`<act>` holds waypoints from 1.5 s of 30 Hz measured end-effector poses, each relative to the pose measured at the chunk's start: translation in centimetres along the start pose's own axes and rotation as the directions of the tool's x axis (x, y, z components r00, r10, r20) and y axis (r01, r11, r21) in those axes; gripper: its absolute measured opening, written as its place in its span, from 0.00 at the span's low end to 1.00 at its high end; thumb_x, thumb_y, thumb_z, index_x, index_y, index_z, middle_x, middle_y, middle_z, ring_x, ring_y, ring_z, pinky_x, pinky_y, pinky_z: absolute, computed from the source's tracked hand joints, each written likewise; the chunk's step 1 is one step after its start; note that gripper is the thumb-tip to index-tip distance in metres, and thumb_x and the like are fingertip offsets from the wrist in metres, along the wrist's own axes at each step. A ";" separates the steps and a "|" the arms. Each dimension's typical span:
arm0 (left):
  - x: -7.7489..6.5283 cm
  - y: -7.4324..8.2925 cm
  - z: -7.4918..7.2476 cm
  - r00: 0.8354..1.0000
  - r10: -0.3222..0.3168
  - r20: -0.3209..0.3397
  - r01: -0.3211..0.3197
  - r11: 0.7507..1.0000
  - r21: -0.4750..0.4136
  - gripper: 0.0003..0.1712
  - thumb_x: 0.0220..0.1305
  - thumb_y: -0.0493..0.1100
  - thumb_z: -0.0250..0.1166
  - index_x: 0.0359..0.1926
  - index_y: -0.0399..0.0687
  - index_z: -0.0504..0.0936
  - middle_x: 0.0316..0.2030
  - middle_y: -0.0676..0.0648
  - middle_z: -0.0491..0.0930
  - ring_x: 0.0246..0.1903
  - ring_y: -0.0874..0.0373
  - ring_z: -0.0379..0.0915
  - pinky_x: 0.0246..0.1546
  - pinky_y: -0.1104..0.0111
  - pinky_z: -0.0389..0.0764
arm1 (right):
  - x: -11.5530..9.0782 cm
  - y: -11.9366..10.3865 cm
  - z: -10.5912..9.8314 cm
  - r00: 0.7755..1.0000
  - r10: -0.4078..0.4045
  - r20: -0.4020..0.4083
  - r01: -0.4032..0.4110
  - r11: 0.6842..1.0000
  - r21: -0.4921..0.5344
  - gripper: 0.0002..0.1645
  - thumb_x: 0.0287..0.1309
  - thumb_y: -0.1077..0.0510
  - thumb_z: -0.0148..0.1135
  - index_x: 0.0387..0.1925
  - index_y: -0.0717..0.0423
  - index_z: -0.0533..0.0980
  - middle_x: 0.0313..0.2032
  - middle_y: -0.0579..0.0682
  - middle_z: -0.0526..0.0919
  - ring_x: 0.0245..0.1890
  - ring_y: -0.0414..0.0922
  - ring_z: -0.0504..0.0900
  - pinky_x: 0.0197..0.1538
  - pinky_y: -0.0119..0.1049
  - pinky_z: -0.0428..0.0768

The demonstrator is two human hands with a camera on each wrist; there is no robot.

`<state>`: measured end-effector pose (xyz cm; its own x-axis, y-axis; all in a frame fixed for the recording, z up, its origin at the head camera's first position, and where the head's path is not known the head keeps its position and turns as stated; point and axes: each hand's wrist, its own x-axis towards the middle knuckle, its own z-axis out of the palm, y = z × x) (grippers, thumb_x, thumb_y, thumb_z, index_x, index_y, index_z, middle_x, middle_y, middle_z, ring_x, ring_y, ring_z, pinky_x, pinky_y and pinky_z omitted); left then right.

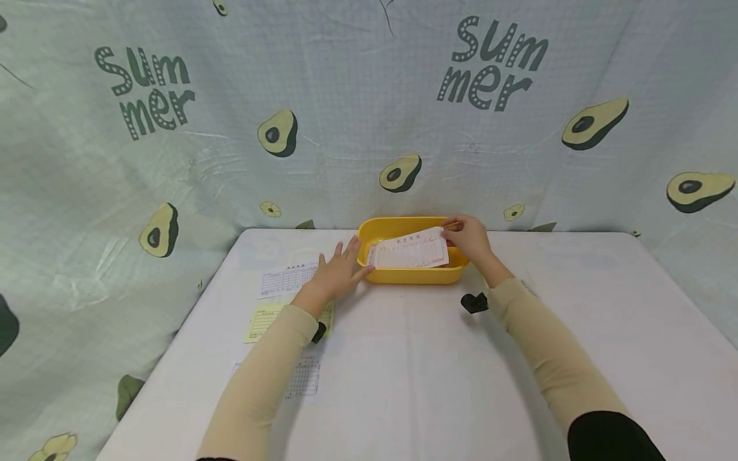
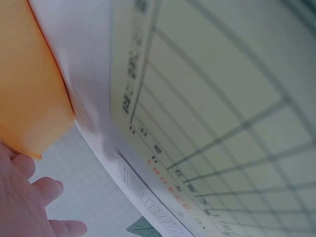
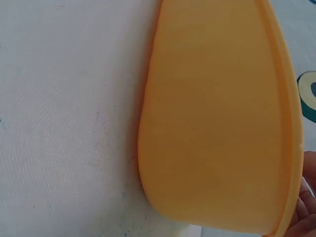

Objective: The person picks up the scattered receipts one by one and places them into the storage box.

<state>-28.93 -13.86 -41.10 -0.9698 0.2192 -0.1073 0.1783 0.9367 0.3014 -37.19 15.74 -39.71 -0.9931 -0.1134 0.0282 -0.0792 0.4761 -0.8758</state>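
Person's right hand (image 1: 468,239) is pinching a printed slip (image 1: 410,250) in the yellow tray (image 1: 415,276); left hand (image 1: 336,272) is touching its left end, fingers spread.

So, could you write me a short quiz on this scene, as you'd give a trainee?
1. What lies inside the yellow tub?
2. True or false: the left hand is holding a sheet of paper.
3. Of the three printed sheets left of the tub, which is yellow? a) farthest from the person, b) middle, c) nearest

Key:
1. Printed paper.
2. False: it is at the tub's rim.
3. b
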 end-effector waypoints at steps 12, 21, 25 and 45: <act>-0.1 0.0 0.1 1.000 0.001 -0.002 -0.001 1.000 0.005 0.49 0.78 0.68 0.43 0.83 0.45 0.37 0.82 0.47 0.34 0.79 0.40 0.31 0.72 0.33 0.38 | -0.2 -0.3 0.6 0.998 -0.054 0.033 0.061 0.967 -0.249 0.15 0.75 0.61 0.58 0.56 0.64 0.81 0.57 0.63 0.81 0.53 0.58 0.79 0.63 0.49 0.78; -0.1 0.2 -0.1 1.000 -0.002 -0.002 0.002 1.000 0.011 0.49 0.79 0.67 0.44 0.83 0.45 0.37 0.82 0.47 0.35 0.79 0.39 0.31 0.72 0.33 0.38 | -0.5 -0.4 -0.4 0.990 -0.110 0.089 0.132 0.940 -0.315 0.19 0.76 0.59 0.56 0.61 0.63 0.79 0.60 0.63 0.79 0.60 0.60 0.77 0.63 0.51 0.77; -0.2 0.3 -0.4 1.000 -0.005 0.013 0.005 1.000 0.013 0.49 0.79 0.67 0.45 0.83 0.44 0.38 0.82 0.47 0.35 0.79 0.39 0.31 0.72 0.33 0.38 | -0.8 -0.3 -0.8 0.982 -0.153 0.109 0.181 0.929 -0.322 0.20 0.76 0.59 0.56 0.63 0.63 0.77 0.61 0.63 0.79 0.61 0.61 0.77 0.63 0.52 0.77; 0.2 0.7 -1.8 0.998 -0.005 0.058 0.004 1.000 0.020 0.49 0.77 0.66 0.49 0.82 0.41 0.44 0.81 0.43 0.39 0.78 0.35 0.33 0.70 0.31 0.38 | -3.9 1.3 -3.0 0.928 -0.212 0.307 0.347 0.791 -0.503 0.33 0.77 0.53 0.56 0.75 0.61 0.64 0.75 0.65 0.61 0.74 0.66 0.58 0.73 0.62 0.58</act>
<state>-29.28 -13.63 -39.22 -0.9593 0.2300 -0.1639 0.1777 0.9427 0.2824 -33.66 19.39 -39.48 -0.8784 -0.4737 0.0637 -0.4506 0.7764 -0.4407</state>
